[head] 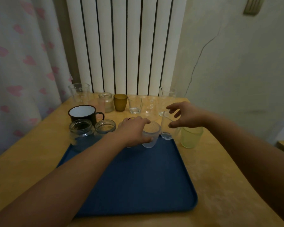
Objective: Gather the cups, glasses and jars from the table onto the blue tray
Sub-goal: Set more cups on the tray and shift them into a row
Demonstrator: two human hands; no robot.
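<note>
The blue tray (138, 177) lies in the middle of the yellow table (31, 158). My left hand (134, 130) is shut on a small frosted glass (151, 136) at the tray's far edge. My right hand (185, 115) grips a tall clear glass (166, 126) near its rim. That glass is tilted, with its base at the tray's far right corner. A pale green cup (191, 136) stands on the table just right of the tray. A clear jar (81, 133) stands at the tray's far left corner, and a second jar (105, 127) is beside it.
Behind the jars stands a black enamel mug (82, 113). Along the back of the table are a lidless jar (106, 101), an amber cup (120, 102), a clear tumbler (135, 104) and other clear glasses (79, 92). A white radiator (126, 46) rises behind the table, and a curtain hangs at left.
</note>
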